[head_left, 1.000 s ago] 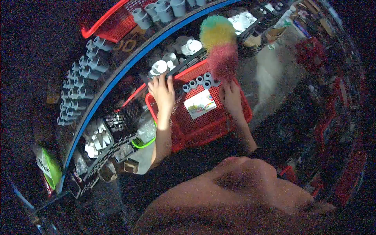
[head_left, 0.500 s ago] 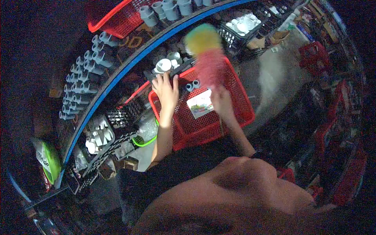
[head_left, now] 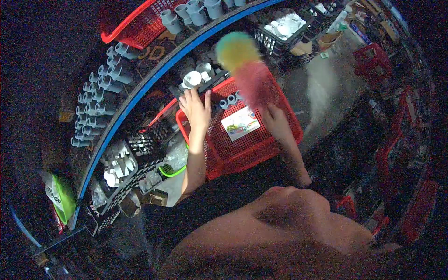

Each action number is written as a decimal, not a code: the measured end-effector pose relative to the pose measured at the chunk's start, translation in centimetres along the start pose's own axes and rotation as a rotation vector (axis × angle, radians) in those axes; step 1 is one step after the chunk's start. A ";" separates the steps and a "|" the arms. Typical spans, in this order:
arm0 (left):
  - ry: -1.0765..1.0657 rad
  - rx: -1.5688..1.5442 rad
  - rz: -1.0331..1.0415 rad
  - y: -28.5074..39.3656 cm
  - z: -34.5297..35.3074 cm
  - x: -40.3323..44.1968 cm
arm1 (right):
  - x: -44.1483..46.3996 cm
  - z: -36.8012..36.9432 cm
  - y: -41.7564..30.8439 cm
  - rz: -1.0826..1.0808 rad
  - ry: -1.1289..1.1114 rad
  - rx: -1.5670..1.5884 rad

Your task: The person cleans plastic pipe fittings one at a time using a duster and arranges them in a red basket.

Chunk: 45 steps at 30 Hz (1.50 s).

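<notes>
A fluffy duster [head_left: 242, 65], green, yellow and pink, is blurred above the upper part of a red basket [head_left: 242, 161]. My right hand [head_left: 275, 120] is closed around its lower end. Grey pipe fittings [head_left: 224, 103] lie in the basket beside a white card with a coloured print [head_left: 240, 123]; the duster hides part of the row. My left hand [head_left: 196, 108] rests at the basket's upper left edge with fingers spread, its fingertips by the white fittings [head_left: 192, 79] in a dark crate.
Grey fittings [head_left: 109, 84] stand in rows on the shelf behind the blue edge [head_left: 154, 78]. Another red basket [head_left: 140, 30] is at the top. Black crates of white parts [head_left: 285, 27] line the shelf's near side. A green-rimmed basket [head_left: 172, 172] sits at the left.
The duster and my right hand swept left across the basket, then my right hand shifted back a little to the right. My left hand stays at the basket's edge.
</notes>
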<state>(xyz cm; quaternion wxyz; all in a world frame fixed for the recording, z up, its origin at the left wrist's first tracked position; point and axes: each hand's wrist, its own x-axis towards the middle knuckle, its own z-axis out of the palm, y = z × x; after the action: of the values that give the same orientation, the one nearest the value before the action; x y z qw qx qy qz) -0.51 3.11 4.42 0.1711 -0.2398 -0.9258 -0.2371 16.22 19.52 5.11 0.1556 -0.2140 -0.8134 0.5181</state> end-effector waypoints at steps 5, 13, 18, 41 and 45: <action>-0.074 -0.046 -0.004 0.0 -1.1 0.1 | -2.1 -1.1 -1.6 0.290 -0.297 0.377; 0.112 -0.134 0.065 2.8 -3.8 0.9 | -4.0 -3.6 0.3 0.353 0.202 0.630; 0.302 -0.608 0.309 6.5 -8.4 6.2 | -5.7 -4.3 1.7 0.325 0.355 0.699; -0.085 -0.690 0.168 6.5 -11.4 4.8 | -7.3 0.0 -2.1 -0.077 0.049 0.285; -0.421 -0.752 0.089 7.5 -10.3 -0.9 | -7.2 0.2 -3.1 0.047 -0.038 0.306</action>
<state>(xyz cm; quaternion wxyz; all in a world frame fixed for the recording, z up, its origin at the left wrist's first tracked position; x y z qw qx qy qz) 6.24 3.21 15.18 -0.1109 -0.3682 -0.7785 -0.4961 21.75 14.53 7.63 0.1587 -0.1968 -0.7227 0.6433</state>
